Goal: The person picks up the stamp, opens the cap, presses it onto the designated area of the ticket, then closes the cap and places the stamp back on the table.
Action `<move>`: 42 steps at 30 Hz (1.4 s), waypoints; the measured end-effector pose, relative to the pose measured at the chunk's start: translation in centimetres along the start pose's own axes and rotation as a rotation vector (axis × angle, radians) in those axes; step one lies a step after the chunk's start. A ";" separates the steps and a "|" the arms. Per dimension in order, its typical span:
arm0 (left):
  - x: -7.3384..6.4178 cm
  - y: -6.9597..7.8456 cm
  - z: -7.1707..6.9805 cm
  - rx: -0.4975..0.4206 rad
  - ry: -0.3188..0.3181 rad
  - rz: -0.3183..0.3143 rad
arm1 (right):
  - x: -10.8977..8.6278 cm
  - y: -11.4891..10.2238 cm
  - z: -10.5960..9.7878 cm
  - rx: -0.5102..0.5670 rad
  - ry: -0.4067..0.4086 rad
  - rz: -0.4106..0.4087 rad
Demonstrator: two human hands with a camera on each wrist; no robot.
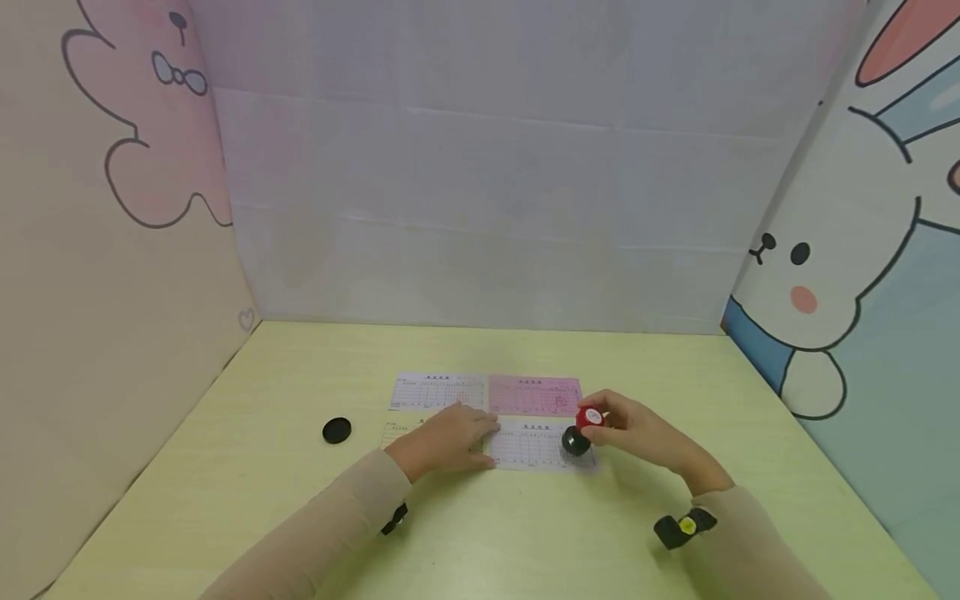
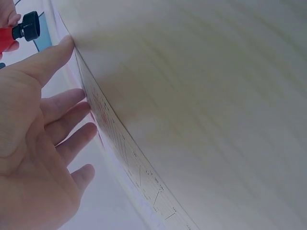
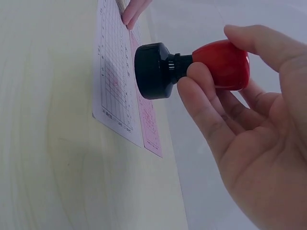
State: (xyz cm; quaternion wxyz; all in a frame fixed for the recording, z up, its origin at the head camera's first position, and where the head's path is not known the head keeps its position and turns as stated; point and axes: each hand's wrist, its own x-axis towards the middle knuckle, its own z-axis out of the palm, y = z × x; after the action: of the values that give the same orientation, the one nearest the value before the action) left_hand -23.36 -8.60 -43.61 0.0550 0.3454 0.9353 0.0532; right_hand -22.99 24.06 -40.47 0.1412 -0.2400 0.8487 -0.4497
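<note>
My right hand [image 1: 633, 429] grips a stamp by its red handle [image 3: 220, 64]; its black round base [image 3: 152, 71] hangs over the right part of the front white slip [image 1: 525, 442]. In the right wrist view the base is apart from the paper, and a faint red mark shows on that slip. My left hand [image 1: 448, 440] rests with spread, relaxed fingers across the slips, covering much of the yellow slip [image 1: 397, 429]. Behind lie a white slip [image 1: 427, 390] and a pink slip [image 1: 532, 396], both bearing red marks.
A round black lid [image 1: 337, 430] lies on the pale yellow table [image 1: 247, 500], left of the slips. Cloth walls with cartoon animals enclose the left and right sides, and a plain pale sheet [image 1: 480, 208] hangs at the back.
</note>
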 end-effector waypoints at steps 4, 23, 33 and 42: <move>0.1 -0.1 0.0 -0.007 -0.008 -0.014 | 0.0 -0.1 -0.3 0.009 0.022 -0.003; -1.2 -1.6 -1.5 -0.068 0.103 0.028 | 0.0 -0.5 -0.5 0.036 0.087 -0.006; -4.4 -5.1 -3.3 -0.145 0.109 -0.133 | 0.2 -0.3 -0.3 0.065 0.086 -0.014; -8.9 -9.5 -4.2 -0.199 0.140 -0.223 | 0.0 -0.2 -0.4 0.072 0.090 -0.015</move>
State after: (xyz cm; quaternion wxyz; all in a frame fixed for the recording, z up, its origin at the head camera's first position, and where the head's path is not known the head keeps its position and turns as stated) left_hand -23.32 -21.89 -40.23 0.0293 0.2275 0.9595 0.1633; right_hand -23.15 24.25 -40.07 0.1082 -0.2205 0.8357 -0.4913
